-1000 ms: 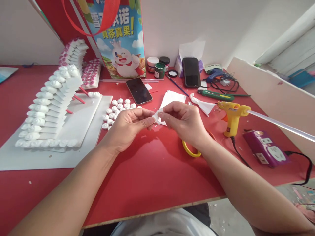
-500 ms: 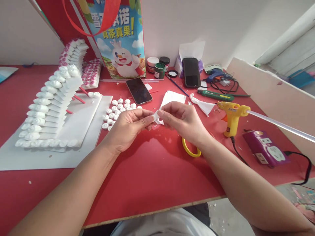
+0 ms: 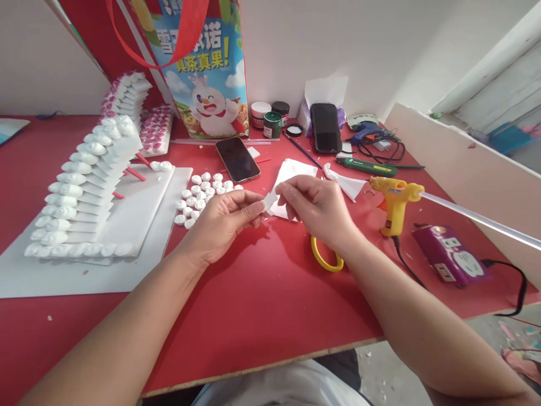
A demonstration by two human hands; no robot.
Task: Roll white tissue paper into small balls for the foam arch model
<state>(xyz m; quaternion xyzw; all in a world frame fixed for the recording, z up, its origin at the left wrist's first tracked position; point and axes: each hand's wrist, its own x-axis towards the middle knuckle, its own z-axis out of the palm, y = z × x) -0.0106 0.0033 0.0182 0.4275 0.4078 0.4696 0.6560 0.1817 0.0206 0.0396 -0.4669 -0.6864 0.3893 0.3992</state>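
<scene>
Between my two hands, above the red table, is a small strip of white paper (image 3: 271,199). My left hand (image 3: 230,219) is closed, its thumb and forefinger pinching the strip's left end. My right hand (image 3: 316,208) is closed too, thumb and fingertips at the strip's upper right end. Small white paper rosettes (image 3: 200,204) lie in a group just beyond my left hand. Sheets of white paper (image 3: 296,169) lie behind my right hand. Yellow-handled scissors (image 3: 325,262) rest partly hidden under my right wrist.
At left, a white stepped model edged with rosettes (image 3: 91,186) stands on a white board (image 3: 105,282). A phone (image 3: 237,159), paint jars (image 3: 271,123) and a printed bag (image 3: 207,73) are at the back. Right are a yellow glue gun (image 3: 395,206), a green-handled tool (image 3: 367,167) and a purple box (image 3: 450,256).
My right fingertips have moved slightly right and up, away from my left fingertips, and more of the paper strip shows between them. My left hand has barely moved.
</scene>
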